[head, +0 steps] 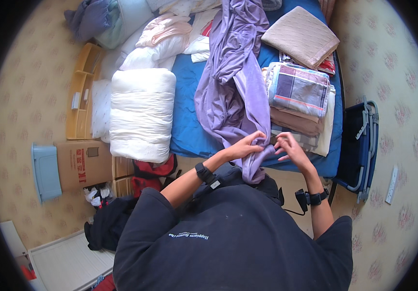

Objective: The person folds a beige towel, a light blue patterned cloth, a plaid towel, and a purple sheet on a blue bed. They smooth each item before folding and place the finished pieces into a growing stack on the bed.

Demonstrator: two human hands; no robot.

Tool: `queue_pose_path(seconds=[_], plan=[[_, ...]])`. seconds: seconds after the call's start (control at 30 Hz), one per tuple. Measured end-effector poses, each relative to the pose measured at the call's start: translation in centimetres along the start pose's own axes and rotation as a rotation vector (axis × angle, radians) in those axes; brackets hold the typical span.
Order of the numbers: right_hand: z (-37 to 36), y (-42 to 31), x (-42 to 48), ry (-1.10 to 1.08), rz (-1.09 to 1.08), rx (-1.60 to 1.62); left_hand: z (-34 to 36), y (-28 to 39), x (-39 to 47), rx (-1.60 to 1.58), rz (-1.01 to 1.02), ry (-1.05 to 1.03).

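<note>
A long purple velvety cloth (230,72) lies bunched down the middle of the bed, and its near end hangs over the bed's edge against my body. My left hand (249,146) grips a fold of it near that edge. Just to the right, my right hand (289,150) has its fingers apart and bent, close to the edge of the same cloth; whether a fingertip touches it I cannot tell. A white folded quilt (142,115) lies left of the purple cloth. Stacked folded fabrics, a plaid one (299,89) on top, lie to its right.
Blue sheet (187,102) covers the bed. A beige folded blanket (301,37) lies at the far right, rumpled pale bedding (154,51) at the far left. A folded blue chair or cot (361,149) leans by the right wall. A cardboard box (83,163) and wooden headboard shelf (83,94) stand left.
</note>
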State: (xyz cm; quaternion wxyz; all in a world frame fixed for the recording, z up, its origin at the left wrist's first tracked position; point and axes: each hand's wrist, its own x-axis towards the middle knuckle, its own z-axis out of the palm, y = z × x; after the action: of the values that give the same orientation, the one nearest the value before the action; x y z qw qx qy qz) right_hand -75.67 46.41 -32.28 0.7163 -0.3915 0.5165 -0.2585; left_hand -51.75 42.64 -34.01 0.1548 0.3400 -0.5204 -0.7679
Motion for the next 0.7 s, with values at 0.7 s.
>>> queue_pose_path(seconds=[0.7], plan=[[9.2,0.5,0.7,0.021,-0.335,-0.420,-7.0,-2.1,-1.4,-0.126,-0.302,0.317]])
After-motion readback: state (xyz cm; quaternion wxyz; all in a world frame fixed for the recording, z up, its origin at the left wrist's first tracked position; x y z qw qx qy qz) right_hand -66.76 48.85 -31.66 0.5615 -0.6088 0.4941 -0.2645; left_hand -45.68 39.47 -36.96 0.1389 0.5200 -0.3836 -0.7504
